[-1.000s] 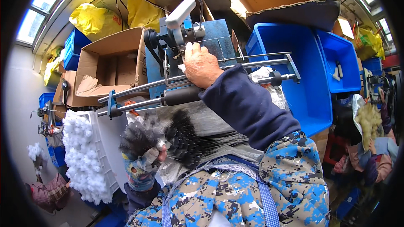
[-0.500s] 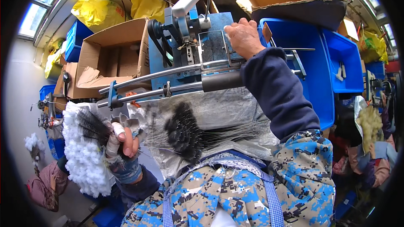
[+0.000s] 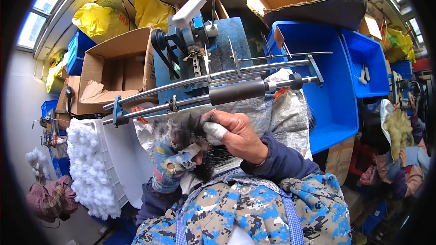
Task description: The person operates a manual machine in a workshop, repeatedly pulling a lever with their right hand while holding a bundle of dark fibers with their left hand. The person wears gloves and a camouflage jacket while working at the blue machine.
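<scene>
- Head view: the left hand (image 3: 184, 155), in a torn cloth covering with a colourful patterned cuff (image 3: 164, 165), is closed around a black bristle bundle (image 3: 188, 128); most of its fingers are hidden.
- The right hand (image 3: 238, 136) is bare except for white tape (image 3: 215, 130) on the thumb; thumb and forefinger are pinched narrowly on the bundle's right edge.
- The bundle is near the person, left of centre, on the near side of the rails; more black bristles (image 3: 205, 165) lie close to the lap, just below the hands.
- A silver-grey sheet (image 3: 290, 114) spreads beneath the hands.
- Beyond it stands a machine with a blue base plate (image 3: 229, 41), two steel rails (image 3: 150, 94) and a dark grey cylindrical sleeve (image 3: 237, 92) around the nearer rail.
- Left of the hands, white fluffy brushes (image 3: 88, 168) fill one side of a white plastic crate (image 3: 111, 161).
- Far left is an open cardboard box (image 3: 97, 56); on the right, a large blue bin (image 3: 324, 86).
- At far right, a co-worker's hand (image 3: 402, 156) touches a pale yellow fluffy bundle (image 3: 398, 129).
</scene>
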`<act>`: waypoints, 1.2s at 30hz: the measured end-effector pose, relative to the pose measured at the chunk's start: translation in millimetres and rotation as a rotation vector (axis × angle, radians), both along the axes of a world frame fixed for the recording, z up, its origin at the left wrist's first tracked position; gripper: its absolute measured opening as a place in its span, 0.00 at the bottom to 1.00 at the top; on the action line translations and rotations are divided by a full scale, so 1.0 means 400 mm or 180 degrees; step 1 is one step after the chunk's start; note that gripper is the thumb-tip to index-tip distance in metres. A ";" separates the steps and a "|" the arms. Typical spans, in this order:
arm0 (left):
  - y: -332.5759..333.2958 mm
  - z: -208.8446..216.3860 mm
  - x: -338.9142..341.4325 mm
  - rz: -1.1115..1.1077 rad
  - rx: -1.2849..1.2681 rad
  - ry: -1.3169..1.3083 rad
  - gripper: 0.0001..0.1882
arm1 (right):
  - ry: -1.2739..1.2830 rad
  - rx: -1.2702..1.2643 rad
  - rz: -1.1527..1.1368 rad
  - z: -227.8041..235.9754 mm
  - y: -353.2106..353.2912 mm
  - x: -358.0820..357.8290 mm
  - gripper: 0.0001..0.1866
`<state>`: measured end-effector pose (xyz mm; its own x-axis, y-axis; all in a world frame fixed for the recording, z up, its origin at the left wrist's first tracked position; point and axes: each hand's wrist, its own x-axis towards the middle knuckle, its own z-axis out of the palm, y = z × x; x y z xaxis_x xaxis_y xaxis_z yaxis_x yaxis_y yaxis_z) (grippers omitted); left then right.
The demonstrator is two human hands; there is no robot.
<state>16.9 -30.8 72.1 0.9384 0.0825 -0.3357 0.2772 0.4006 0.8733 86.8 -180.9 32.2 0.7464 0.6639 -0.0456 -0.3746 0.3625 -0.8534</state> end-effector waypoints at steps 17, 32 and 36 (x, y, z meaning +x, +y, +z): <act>0.085 -0.048 -0.039 -0.0114 -0.0008 -0.0092 0.13 | -0.4533 -0.4441 -0.0953 -0.072 0.042 0.413 0.06; 0.078 -0.051 -0.033 0.0008 0.0108 0.0095 0.12 | -0.4532 -0.4634 -0.0790 -0.116 0.066 0.422 0.07; 0.087 -0.063 -0.033 -0.0117 0.0027 0.0001 0.14 | -0.4618 -0.4607 -0.0854 -0.102 0.063 0.413 0.07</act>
<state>3.5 4.1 46.8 0.9408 0.0508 -0.3353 0.2918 0.3826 0.8767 251.8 -155.6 -8.7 0.7645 0.5890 0.2619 0.6240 -0.7782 -0.0712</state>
